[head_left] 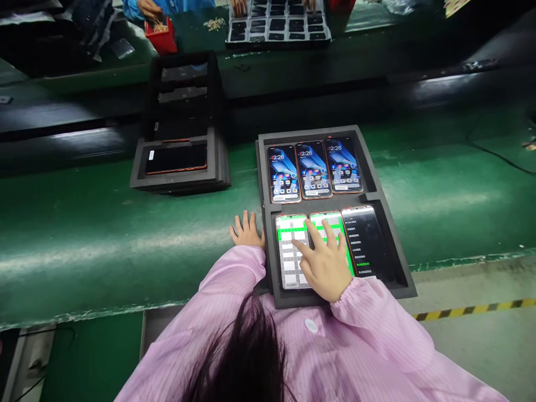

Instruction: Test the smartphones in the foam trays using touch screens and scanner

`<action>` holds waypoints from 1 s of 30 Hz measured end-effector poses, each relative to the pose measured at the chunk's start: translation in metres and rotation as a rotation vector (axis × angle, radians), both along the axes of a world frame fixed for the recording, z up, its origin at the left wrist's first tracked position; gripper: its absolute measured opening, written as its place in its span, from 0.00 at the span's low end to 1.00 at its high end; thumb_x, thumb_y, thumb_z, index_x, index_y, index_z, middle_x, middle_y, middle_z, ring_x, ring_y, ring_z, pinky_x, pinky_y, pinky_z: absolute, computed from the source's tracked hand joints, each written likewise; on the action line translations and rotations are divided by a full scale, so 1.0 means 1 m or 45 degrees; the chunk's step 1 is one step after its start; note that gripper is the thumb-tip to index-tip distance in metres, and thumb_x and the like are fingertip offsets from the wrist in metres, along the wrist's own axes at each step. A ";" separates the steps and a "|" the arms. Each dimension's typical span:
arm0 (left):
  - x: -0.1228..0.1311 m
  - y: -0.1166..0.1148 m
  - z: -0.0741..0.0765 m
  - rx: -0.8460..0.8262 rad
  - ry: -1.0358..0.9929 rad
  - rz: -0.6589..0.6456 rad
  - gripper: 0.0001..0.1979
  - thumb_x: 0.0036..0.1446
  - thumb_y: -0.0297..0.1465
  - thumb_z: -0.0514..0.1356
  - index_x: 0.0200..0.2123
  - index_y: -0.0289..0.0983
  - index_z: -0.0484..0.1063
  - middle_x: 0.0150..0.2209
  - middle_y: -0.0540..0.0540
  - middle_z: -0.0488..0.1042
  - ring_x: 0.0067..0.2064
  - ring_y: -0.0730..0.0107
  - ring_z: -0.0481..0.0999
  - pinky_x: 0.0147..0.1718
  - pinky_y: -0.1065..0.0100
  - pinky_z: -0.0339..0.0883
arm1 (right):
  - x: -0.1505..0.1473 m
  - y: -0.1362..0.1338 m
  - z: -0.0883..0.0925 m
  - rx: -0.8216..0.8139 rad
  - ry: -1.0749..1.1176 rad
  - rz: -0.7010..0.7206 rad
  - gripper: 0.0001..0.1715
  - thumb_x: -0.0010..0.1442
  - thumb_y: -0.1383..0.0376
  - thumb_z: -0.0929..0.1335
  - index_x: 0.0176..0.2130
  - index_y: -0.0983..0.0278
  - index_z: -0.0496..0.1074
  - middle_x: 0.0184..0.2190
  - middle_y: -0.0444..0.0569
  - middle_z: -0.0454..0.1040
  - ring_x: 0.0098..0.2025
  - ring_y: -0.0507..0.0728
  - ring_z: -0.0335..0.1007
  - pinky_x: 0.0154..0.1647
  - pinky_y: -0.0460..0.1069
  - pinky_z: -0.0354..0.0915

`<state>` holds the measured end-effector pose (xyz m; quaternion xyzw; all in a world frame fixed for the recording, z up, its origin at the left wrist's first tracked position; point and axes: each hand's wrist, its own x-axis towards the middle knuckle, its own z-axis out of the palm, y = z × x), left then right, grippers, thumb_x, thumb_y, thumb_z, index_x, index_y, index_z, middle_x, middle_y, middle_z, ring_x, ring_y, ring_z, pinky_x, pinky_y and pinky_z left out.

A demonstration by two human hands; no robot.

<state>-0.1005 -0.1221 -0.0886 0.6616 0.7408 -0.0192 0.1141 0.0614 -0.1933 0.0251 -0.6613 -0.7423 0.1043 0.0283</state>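
Note:
A dark foam tray (387,229) on the green belt holds several phones in two rows. The three far phones (314,169) show home screens. My right hand (324,259) lies over the near row with fingers spread, its index finger touching the left phone (288,254), which shows a grey and green grid. Under the hand lies a second grid phone (333,219). The near right phone (365,240) shows a dark menu. My left hand (247,230) rests flat on the belt against the tray's left edge, fingers apart, holding nothing.
A stack of dark trays (180,167) with one dark phone on top sits to the left on the belt (84,223). Across the line, other people's hands work at a red bin (161,33) and a tray of parts (278,22). Yellow-black floor tape (473,308) runs at right.

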 end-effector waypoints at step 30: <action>0.002 -0.002 -0.003 0.110 -0.006 0.011 0.25 0.57 0.35 0.43 0.59 0.41 0.55 0.63 0.48 0.53 0.63 0.56 0.48 0.57 0.46 0.43 | -0.029 -0.018 -0.001 -0.047 0.059 -0.105 0.24 0.52 0.66 0.62 0.49 0.52 0.68 0.62 0.48 0.50 0.62 0.71 0.38 0.53 0.70 0.46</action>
